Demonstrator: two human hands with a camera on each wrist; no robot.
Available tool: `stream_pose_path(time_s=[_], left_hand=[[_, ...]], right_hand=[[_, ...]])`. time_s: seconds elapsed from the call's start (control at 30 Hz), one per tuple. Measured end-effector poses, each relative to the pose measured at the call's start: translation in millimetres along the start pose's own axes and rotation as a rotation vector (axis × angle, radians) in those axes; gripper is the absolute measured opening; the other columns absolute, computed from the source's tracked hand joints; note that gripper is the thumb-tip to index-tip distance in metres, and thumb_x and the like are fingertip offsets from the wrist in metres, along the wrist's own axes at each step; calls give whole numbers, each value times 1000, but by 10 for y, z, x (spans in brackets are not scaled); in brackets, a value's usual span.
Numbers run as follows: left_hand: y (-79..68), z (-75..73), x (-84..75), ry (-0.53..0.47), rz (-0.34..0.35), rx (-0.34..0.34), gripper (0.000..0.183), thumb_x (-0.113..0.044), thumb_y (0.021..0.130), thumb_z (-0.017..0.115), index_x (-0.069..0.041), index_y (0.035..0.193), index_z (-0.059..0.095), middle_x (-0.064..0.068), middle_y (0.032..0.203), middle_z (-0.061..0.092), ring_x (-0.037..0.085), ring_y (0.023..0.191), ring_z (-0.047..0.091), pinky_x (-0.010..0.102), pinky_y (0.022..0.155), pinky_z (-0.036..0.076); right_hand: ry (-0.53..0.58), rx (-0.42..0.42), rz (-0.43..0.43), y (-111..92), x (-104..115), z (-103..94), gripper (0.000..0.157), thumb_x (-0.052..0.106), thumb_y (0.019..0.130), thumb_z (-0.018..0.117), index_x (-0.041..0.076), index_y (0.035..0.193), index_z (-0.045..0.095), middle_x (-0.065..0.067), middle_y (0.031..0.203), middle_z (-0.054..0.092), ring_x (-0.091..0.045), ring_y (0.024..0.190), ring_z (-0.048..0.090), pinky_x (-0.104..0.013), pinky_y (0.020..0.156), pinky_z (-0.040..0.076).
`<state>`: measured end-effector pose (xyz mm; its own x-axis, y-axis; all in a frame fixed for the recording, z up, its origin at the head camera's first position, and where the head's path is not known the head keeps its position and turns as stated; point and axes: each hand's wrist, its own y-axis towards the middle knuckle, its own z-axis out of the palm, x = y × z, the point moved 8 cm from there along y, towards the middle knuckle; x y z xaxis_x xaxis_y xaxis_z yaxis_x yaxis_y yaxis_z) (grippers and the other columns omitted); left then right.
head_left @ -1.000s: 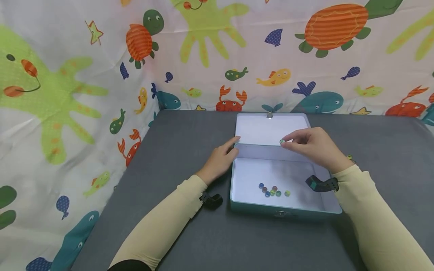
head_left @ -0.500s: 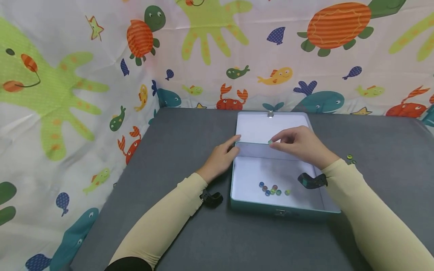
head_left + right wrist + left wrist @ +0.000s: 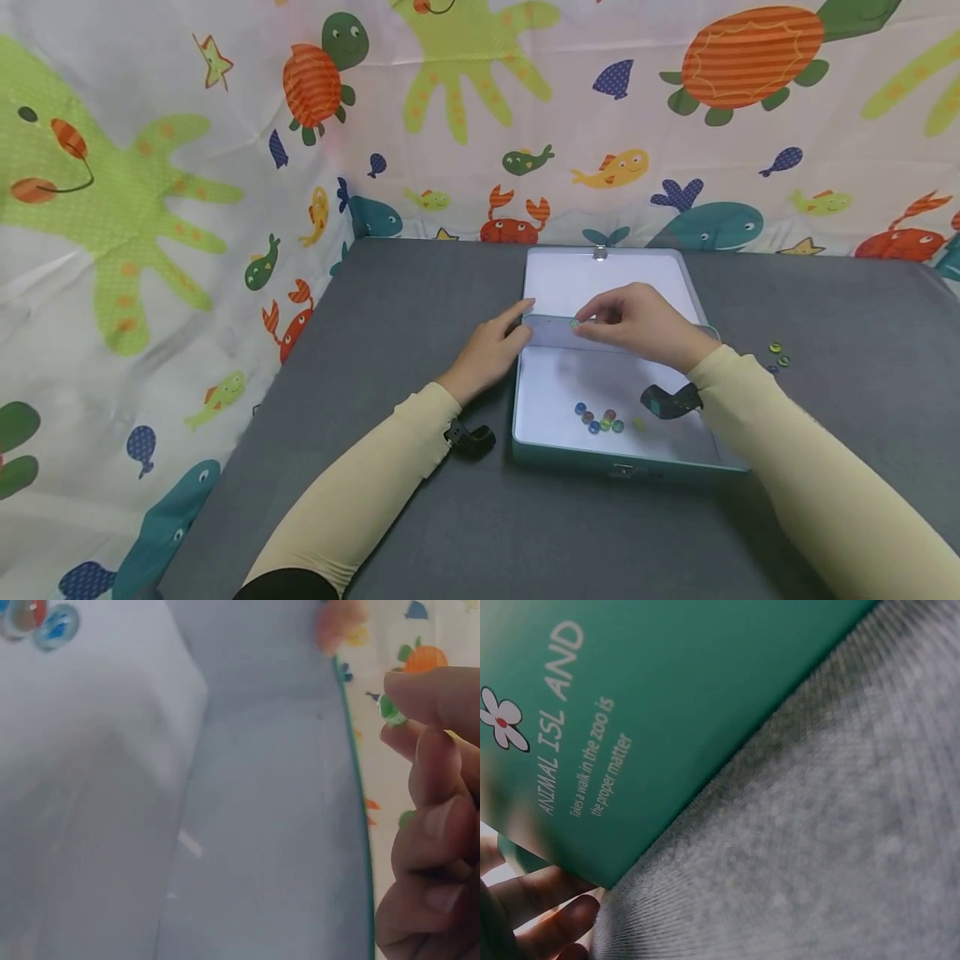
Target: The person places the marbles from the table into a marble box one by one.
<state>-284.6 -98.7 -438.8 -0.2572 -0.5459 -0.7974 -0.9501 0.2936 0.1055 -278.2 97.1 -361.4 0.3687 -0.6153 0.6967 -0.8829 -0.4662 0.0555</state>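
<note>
A teal tin box [image 3: 562, 455] with a white inside stands on the grey table, its lid [image 3: 577, 279] tipped back. Several coloured marbles [image 3: 605, 425] lie on its floor toward the front. My right hand [image 3: 641, 325] pinches a green-and-clear marble [image 3: 390, 710] between thumb and fingertips, above the box's back wall. With its fingers fairly straight, my left hand [image 3: 486, 352] touches the box's back left corner, thumb at the rim and index finger by the lid's edge. Lettering and a flower show on the box's green outer side [image 3: 675, 697] in the left wrist view.
Several loose marbles [image 3: 783, 361] lie on the grey table [image 3: 420, 517] right of the box, partly behind the right forearm. A curtain [image 3: 457, 75] printed with sea animals hangs along the back and left.
My right hand has moved left with its marble, from over the lid's middle toward the left part of the back wall. The left hand keeps its place at the corner.
</note>
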Motion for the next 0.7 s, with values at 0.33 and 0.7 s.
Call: stream_pose_path(time_s=[0.33, 0.7], left_hand=[[2, 25, 4, -17, -18, 9, 63, -43, 100, 41, -28, 161, 45, 8, 111, 65, 24, 106, 55, 44, 102, 45], [8, 5, -12, -9, -12, -3, 61, -40, 101, 42, -27, 161, 46, 15, 129, 65, 25, 102, 56, 45, 102, 46]], right_hand=[[0, 114, -15, 18, -39, 246, 16, 16, 90, 83, 11, 105, 84, 0, 69, 61, -21, 67, 53, -30, 57, 40], [-33, 155, -65, 36, -29, 407, 18, 17, 92, 81, 8, 107, 83, 2, 69, 63, -16, 65, 52, -29, 60, 43]])
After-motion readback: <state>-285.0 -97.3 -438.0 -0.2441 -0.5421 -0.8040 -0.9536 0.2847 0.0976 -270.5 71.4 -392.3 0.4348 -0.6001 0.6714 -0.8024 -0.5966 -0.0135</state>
